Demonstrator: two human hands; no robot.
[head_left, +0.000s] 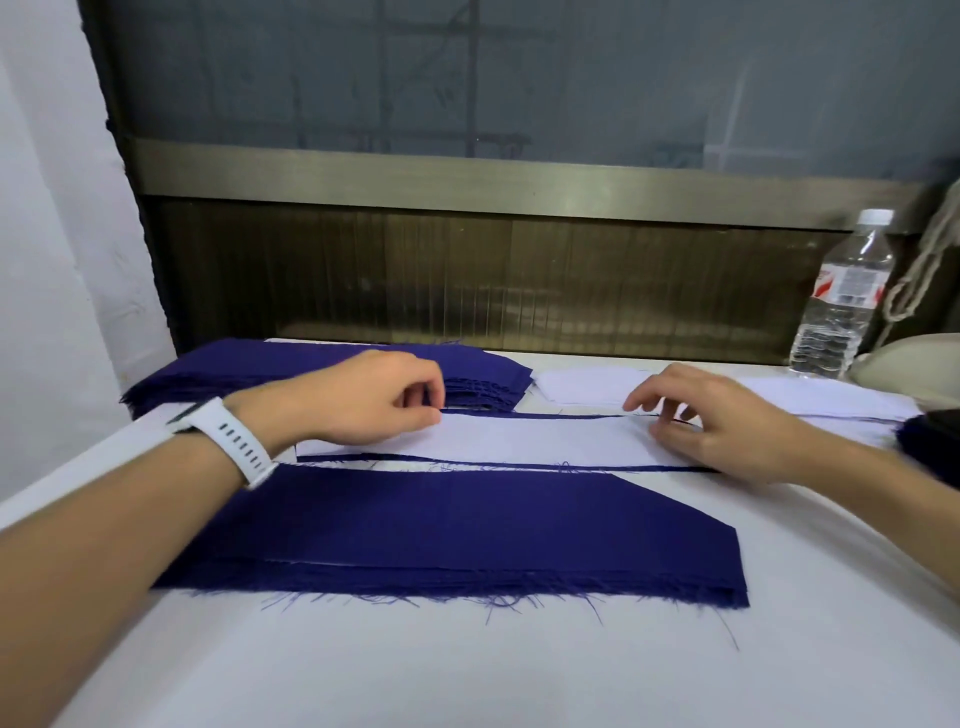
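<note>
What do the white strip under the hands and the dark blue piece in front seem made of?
The white strip: thin, matte, lying flat, likely interfacing or paper; the look leaves it open. The dark blue piece: woven cloth, matte, with loose threads fraying along its near edge.

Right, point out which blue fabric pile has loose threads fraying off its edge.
The pile nearest you, this side of the white strip: long threads hang off its near edge. The far stack behind the left hand shows mostly tidy layers.

Water bottle (841, 296) beside perhaps a rope (922, 265)
</note>
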